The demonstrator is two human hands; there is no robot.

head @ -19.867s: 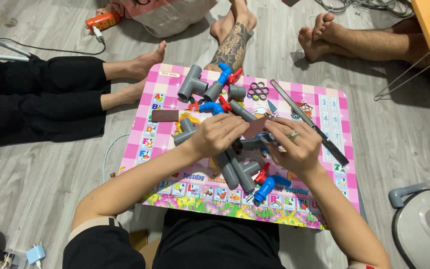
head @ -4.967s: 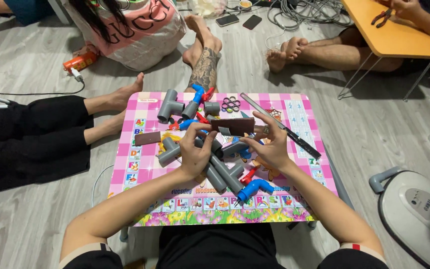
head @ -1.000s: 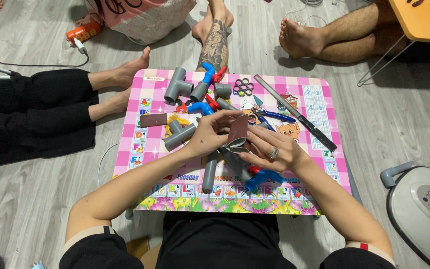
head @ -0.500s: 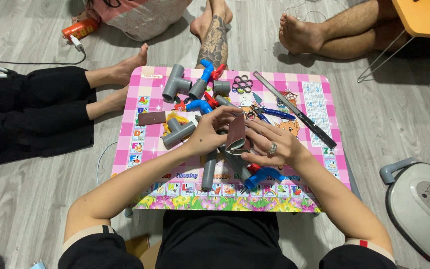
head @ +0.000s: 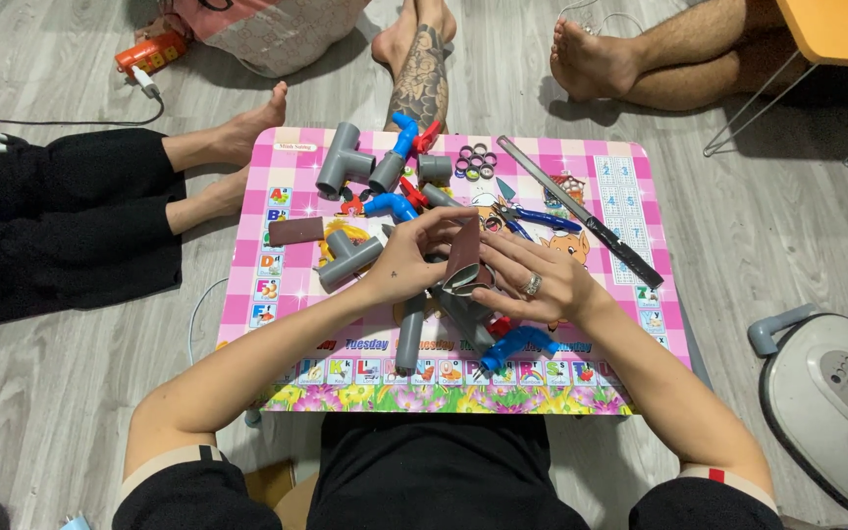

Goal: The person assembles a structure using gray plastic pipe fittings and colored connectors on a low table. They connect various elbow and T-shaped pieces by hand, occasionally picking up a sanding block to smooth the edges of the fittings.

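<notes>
A short grey plastic pipe piece (head: 465,282), wrapped in a reddish-brown sheet of sandpaper (head: 463,250), is held at the middle of the pink checkered low table (head: 277,285). It is gripped from the left by the curled left hand (head: 406,257), while the right hand (head: 534,280) is closed around it from the right. Loose grey pipe fittings (head: 345,160) lie at the far left, and a long black-handled saw (head: 581,211) at the far right.

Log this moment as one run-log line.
left hand: holds brown sandpaper sheet | right hand: steadies grey pipe piece | surface: pink table

The left hand (head: 406,263) has risen to the brown sandpaper strip (head: 463,251) over the pipe.
</notes>
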